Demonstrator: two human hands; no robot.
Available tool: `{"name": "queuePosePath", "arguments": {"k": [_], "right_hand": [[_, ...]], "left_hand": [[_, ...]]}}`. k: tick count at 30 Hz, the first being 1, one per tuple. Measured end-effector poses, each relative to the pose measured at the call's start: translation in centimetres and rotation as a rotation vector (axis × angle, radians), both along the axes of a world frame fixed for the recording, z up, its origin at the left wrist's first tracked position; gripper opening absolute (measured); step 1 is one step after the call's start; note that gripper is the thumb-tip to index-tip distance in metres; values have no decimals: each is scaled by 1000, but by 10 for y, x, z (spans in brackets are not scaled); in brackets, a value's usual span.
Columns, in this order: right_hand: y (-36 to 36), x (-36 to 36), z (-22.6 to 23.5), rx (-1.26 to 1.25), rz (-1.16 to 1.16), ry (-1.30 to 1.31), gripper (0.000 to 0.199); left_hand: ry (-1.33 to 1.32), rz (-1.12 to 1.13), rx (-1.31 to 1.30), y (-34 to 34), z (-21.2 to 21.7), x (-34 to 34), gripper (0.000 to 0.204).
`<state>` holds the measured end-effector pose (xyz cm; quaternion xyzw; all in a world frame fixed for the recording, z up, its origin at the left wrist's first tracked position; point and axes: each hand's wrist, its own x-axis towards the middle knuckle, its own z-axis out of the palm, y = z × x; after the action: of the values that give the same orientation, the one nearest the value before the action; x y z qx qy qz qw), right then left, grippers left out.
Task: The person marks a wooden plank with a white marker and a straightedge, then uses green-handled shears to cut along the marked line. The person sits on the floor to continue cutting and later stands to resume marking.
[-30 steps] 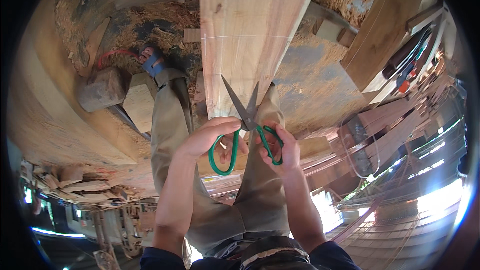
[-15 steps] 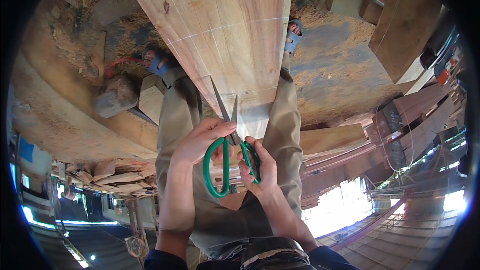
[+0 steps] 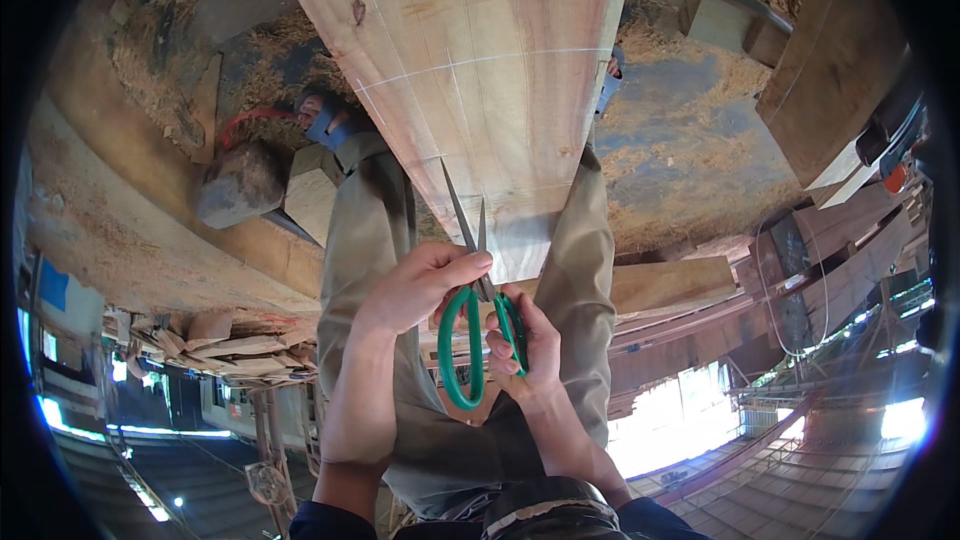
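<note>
My left hand [image 3: 425, 285] pinches a pair of scissors [image 3: 462, 355] near the pivot, thumb lying along the base of the blades. The scissors have green handles and dark pointed blades, which stand slightly apart and point away from me. Round the right-hand handle loop curl the fingers of my right hand [image 3: 530, 345]. Beyond the blade tips, between my legs, runs a wide pale wooden plank [image 3: 480, 30]. It bears thin white lines, one crossing its width and others lengthwise, and a dark knot at the left.
Sawdust covers the floor [image 3: 670, 150] on both sides. A wood block [image 3: 312, 190] and a rounded log piece [image 3: 240, 185] lie by my left foot. At the far right stands a broad board [image 3: 830, 70]; stacked timber [image 3: 690, 285] lies right of my knee.
The scissors have turned a little, their handle loops closer together and the blades nearer each other. In the picture, the plank and floor have shifted slightly to the right.
</note>
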<state>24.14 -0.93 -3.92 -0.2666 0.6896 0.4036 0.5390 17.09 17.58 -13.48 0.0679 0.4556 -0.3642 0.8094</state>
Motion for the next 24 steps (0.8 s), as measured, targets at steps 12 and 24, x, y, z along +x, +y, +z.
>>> {"name": "queuePosePath", "arguments": {"k": [12,24], "right_hand": [[-2,-1,1,5,40,-9,34],[2,-3,9,-27,63,-43,36]], "left_hand": [[1,-32,7,3,3,5,38],[-76,-11,283,1,10,6,32]]}}
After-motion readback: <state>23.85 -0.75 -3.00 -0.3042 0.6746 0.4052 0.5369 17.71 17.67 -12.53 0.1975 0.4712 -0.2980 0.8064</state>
